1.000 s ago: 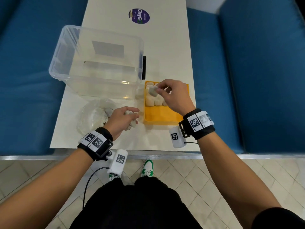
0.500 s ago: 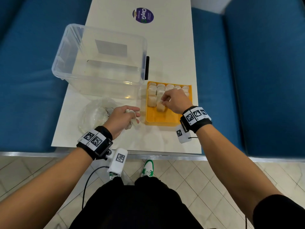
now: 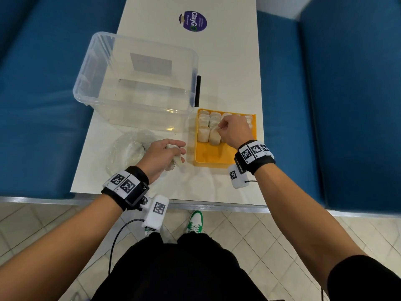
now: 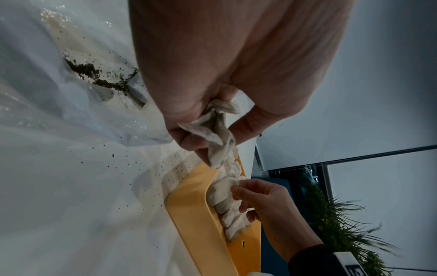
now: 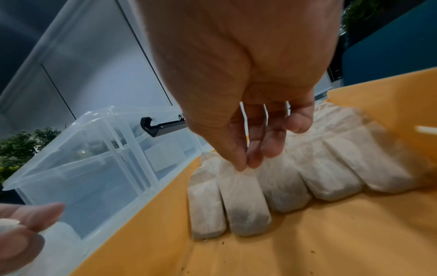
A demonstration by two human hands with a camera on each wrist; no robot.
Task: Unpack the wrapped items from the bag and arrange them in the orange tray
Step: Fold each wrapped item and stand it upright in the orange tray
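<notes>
The orange tray [image 3: 213,156] lies on the white table and holds several white paper-wrapped packets in rows at its far end. My right hand [image 3: 232,130] is over the tray, thumb and fingers pinching the top edge of one packet [image 5: 243,201] that stands in the near row [image 4: 224,196]. My left hand [image 3: 163,155] hovers just left of the tray and grips a bunch of wrapped packets [image 4: 218,134]. The clear plastic bag [image 3: 127,152] lies crumpled behind the left hand, with dark crumbs [image 4: 94,74] inside it.
A large clear plastic bin [image 3: 138,83] with a black latch [image 3: 197,91] stands just beyond the bag and touches the tray's far left corner. Dark specks dot the table [image 4: 141,177] beside the tray. Blue benches flank the table. The table's near edge [image 3: 195,203] is close to my wrists.
My right hand came down from above the tray's far left corner and set its packet into the near row. The left hand has stayed in place with its bunch.
</notes>
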